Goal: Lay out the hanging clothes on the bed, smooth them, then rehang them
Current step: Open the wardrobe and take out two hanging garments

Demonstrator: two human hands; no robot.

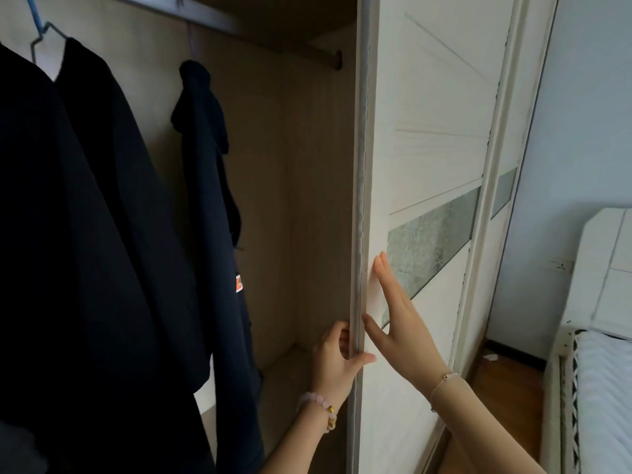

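The wardrobe rail [307, 50] carries two, perhaps three, dark garments [102, 217]. At the right edge, the bed [552, 398] shows a strip of white bedding [608, 398].

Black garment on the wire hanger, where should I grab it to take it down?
By the wire hanger, at its bare neck above the collar of the black garment, reaching in from the open front. The wire stands clear of the cloth there, so lifting should unhook it uncreased.

Left hand [333, 362]: pink bead bracelet [318, 404]; right hand [400, 333]: thin chain bracelet [444, 380].
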